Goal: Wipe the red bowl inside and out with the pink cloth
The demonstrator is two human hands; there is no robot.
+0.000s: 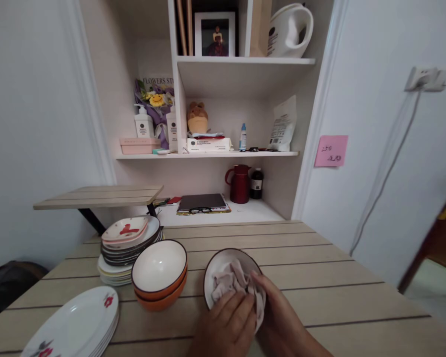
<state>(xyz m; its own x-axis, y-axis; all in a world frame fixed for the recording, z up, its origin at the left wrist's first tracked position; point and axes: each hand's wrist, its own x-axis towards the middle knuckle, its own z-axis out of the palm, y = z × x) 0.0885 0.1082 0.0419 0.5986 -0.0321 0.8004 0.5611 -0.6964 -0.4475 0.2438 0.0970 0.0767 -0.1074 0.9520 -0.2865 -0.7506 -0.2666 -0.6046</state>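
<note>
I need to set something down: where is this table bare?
The light wood-slatted table is bare right of the round, dark-rimmed white bowl and right hand, and behind that bowl. A narrow strip parts it from the stacked orange bowls. The left is crowded: those bowls, white oval flowered plates, a mixed plate pile.

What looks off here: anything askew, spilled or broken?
Only mildly: the mixed plate stack at the back left of the table looks uneven, with the small square dish sitting off-centre on top. No spill or breakage shows.
</note>
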